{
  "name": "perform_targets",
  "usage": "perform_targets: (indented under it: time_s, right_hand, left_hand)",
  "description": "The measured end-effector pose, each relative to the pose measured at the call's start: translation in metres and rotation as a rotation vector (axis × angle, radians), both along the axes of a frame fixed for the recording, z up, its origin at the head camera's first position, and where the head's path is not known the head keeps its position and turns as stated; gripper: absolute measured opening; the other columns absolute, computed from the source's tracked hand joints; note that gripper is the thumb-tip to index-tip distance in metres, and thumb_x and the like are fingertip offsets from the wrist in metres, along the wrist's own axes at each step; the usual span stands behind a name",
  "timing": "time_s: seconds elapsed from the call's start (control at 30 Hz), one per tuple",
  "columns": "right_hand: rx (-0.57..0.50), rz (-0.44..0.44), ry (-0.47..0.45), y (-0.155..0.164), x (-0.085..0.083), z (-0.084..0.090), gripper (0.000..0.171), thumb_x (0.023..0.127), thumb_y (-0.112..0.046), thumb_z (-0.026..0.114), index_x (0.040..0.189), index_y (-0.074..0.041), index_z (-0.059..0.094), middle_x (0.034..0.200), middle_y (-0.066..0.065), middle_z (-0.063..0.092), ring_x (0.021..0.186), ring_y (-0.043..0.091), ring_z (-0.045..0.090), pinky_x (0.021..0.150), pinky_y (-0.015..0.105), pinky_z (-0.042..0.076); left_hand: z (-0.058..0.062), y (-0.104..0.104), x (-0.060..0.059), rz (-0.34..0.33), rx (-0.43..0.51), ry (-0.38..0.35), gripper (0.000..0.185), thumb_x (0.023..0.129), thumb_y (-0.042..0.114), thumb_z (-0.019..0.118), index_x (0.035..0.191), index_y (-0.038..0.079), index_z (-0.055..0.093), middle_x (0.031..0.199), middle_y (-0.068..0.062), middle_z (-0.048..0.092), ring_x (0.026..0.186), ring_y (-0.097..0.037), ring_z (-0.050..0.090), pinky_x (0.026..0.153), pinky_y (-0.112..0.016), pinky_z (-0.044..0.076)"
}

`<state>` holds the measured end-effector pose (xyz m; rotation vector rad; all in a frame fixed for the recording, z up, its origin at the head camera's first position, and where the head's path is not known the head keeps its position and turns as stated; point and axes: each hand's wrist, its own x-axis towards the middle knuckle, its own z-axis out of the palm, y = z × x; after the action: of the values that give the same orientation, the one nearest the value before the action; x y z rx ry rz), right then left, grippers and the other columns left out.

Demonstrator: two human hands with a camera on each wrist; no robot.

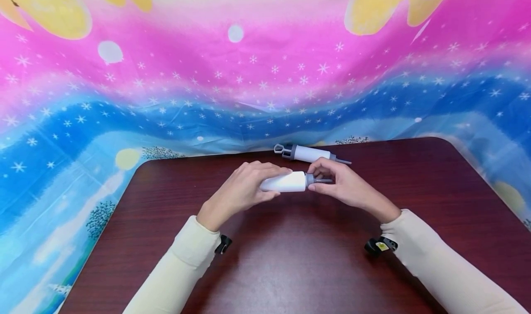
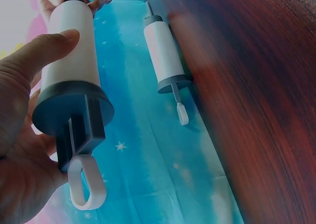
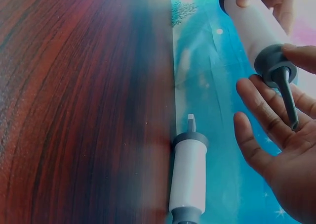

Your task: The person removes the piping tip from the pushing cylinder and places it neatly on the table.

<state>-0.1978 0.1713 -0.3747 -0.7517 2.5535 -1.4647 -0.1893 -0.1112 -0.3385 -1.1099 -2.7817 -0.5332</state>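
Both hands are on a balloon hand pump point(image 1: 287, 182) with a white barrel and grey end caps, held nearly level above the table. My left hand point(image 1: 244, 185) grips the barrel, thumb along its side. In the left wrist view a pale loop handle point(image 2: 98, 184) projects from the pump's dark rear end. At the other end, my right hand point(image 1: 347, 183) pinches the grey front cap point(image 3: 273, 57) between thumb and fingers. The thin tapered nozzle point(image 3: 287, 100) points across the right palm. A second, similar pump point(image 1: 311, 154) lies just beyond the hands.
The dark reddish wooden table point(image 1: 286, 268) has its far edge right behind the second pump. A pink and blue patterned cloth point(image 1: 265, 74) hangs behind the table and along its sides. Black wrist straps point(image 1: 380, 246) sit by the pale sleeves.
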Motion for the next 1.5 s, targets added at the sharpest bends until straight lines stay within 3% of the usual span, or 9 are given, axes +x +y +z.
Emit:
perform_targets:
  time_s: [0.23, 0.5, 0.73, 1.13, 1.5]
  right_hand:
    - [-0.023, -0.012, 0.006, -0.0007, -0.0002, -0.0001, 0.019, 0.097, -0.010, 0.074, 0.114, -0.007, 0.066, 0.107, 0.010, 0.070, 0.094, 0.022, 0.068, 0.083, 0.029, 0.058]
    - [-0.004, 0.005, -0.010, 0.0010, 0.0003, -0.0003, 0.026, 0.095, -0.010, 0.078, 0.117, -0.008, 0.065, 0.111, 0.010, 0.069, 0.098, 0.024, 0.067, 0.084, 0.030, 0.059]
    - [0.010, 0.017, -0.015, 0.0018, 0.0009, -0.0014, 0.028, 0.095, -0.011, 0.078, 0.119, -0.009, 0.064, 0.113, 0.011, 0.070, 0.103, 0.023, 0.067, 0.090, 0.042, 0.059]
    - [0.013, -0.012, -0.021, -0.0005, 0.0001, -0.0032, 0.032, 0.091, -0.005, 0.079, 0.118, -0.011, 0.062, 0.114, 0.010, 0.070, 0.104, 0.025, 0.069, 0.090, 0.043, 0.059]
    - [0.011, -0.014, 0.052, -0.0024, -0.0004, -0.0074, 0.034, 0.091, -0.001, 0.079, 0.117, -0.012, 0.061, 0.110, 0.009, 0.071, 0.098, 0.022, 0.070, 0.085, 0.041, 0.061]
  left_hand:
    - [0.0000, -0.0003, 0.0001, -0.002, 0.000, 0.000, 0.056, 0.089, 0.027, 0.086, 0.142, 0.026, 0.067, 0.134, 0.005, 0.072, 0.113, -0.018, 0.068, 0.092, -0.040, 0.053]
    - [0.0006, 0.0004, 0.0014, 0.002, -0.018, 0.004, 0.057, 0.089, 0.029, 0.086, 0.143, 0.026, 0.067, 0.135, 0.004, 0.072, 0.114, -0.018, 0.067, 0.093, -0.040, 0.052]
    - [-0.0004, 0.0010, 0.0007, -0.013, -0.008, 0.021, 0.057, 0.089, 0.029, 0.086, 0.142, 0.025, 0.067, 0.134, 0.004, 0.072, 0.112, -0.018, 0.068, 0.091, -0.040, 0.053]
    - [-0.0017, 0.0006, 0.0013, 0.006, -0.003, 0.001, 0.057, 0.089, 0.028, 0.085, 0.143, 0.026, 0.066, 0.135, 0.004, 0.072, 0.115, -0.018, 0.067, 0.093, -0.042, 0.052]
    - [-0.0029, -0.0001, -0.0018, -0.003, 0.027, -0.014, 0.056, 0.089, 0.026, 0.086, 0.142, 0.026, 0.067, 0.133, 0.004, 0.073, 0.114, -0.018, 0.069, 0.091, -0.042, 0.054]
